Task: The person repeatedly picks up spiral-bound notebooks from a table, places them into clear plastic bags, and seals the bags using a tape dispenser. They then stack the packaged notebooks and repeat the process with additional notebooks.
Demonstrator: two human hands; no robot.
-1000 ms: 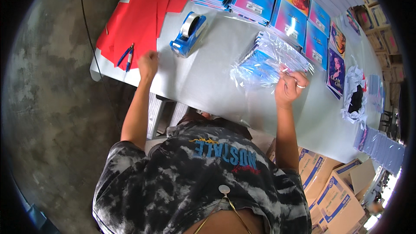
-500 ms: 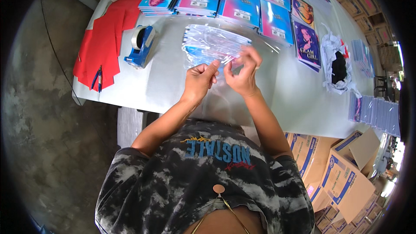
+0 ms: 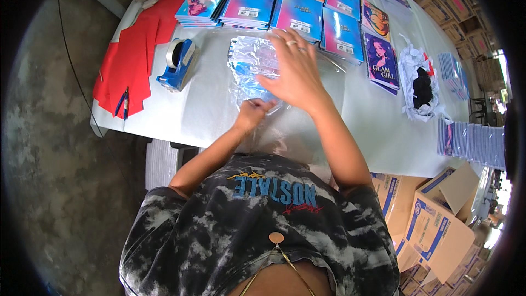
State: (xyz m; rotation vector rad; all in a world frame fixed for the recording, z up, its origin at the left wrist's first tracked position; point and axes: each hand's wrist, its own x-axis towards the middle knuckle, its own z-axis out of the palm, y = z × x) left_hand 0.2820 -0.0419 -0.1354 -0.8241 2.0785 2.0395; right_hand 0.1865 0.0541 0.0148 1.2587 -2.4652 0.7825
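Note:
A clear plastic bag (image 3: pixel 249 60) lies crinkled on the table in front of me, over what looks like a stack of spiral notebooks with blue covers. At its near edge my left hand (image 3: pixel 253 115) is closed, fingers pinched on the plastic. My right hand (image 3: pixel 298 71) stretches flat over the bag's right side with its fingers extended; whether the palm presses on the plastic I cannot tell. That hand and its forearm hide the right part of the bag. A ring shows on one of its fingers.
Stacks of colourful notebooks (image 3: pixel 249 6) line the far side. To the left are a blue tape dispenser (image 3: pixel 178 66), red sheets (image 3: pixel 126 66) and blue-handled snips (image 3: pixel 123 104). A plastic-lined opening (image 3: pixel 421 85) is on the right; cardboard boxes (image 3: pixel 435 225) stand below.
My right hand has gone from curled fingers near the left hand to lying outstretched over the bag. My left hand has moved nearer to me, to the bag's near edge.

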